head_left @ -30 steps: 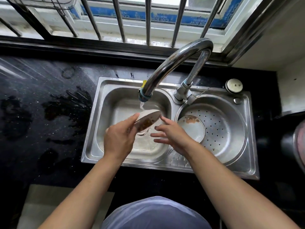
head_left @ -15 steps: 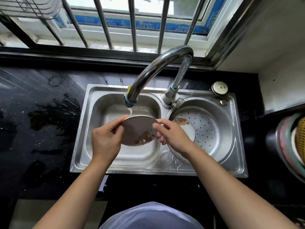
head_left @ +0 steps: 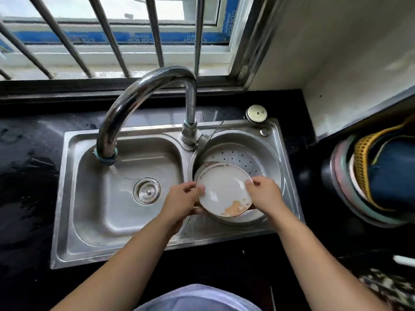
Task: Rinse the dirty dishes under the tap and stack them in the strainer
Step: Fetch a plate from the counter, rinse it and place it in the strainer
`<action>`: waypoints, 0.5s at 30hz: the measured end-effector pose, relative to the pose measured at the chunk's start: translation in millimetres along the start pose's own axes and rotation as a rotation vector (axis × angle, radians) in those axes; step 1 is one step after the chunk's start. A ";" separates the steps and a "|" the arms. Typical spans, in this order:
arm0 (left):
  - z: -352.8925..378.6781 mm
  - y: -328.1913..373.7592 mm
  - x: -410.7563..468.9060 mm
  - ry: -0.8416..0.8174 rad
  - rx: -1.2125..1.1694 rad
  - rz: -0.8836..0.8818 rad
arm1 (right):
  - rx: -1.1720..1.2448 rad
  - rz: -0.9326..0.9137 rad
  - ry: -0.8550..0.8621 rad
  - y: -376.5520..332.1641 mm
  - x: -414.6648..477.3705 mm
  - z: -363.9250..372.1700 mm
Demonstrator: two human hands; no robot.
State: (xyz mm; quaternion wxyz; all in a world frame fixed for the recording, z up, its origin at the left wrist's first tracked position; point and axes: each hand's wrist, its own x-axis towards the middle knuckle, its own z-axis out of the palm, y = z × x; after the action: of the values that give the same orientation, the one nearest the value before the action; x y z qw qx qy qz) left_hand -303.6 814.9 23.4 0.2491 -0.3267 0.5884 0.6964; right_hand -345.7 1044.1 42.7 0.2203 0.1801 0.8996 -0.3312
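Note:
A white plate with a brown smear near its front rim is held face up over the round perforated strainer in the sink's right bowl. My left hand grips its left rim and my right hand grips its right rim. Another dirty dish lies under it, mostly hidden; only a brown edge shows. The curved steel tap ends over the left bowl, where a thin stream of water runs.
The steel double sink is set in a wet black counter. A round drain sits in the left bowl. A stack of bowls with a yellow basket stands at the right. Window bars rise behind the tap.
The plate has moved right, from under the tap's stream over the left bowl to above the strainer, and turned face up. Both hands went with it.

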 end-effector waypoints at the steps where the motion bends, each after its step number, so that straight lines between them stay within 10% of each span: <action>1: 10.7 -1.9 3.9 -0.030 0.027 -0.021 | 0.023 0.047 0.005 9.8 2.9 -4.9; 7: 59.5 -6.2 31.3 -0.055 0.196 -0.019 | 0.308 0.245 -0.114 37.2 17.0 -29.7; 15: 107.2 -34.3 56.2 -0.104 0.585 -0.070 | -0.210 0.181 -0.042 48.3 43.8 -42.6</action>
State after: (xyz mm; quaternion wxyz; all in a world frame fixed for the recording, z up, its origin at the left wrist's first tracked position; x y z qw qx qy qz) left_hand -333.1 924.4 -31.2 0.3863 -0.2250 0.7389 0.5041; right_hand -371.5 1115.2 24.2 0.2859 0.2296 0.9045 -0.2177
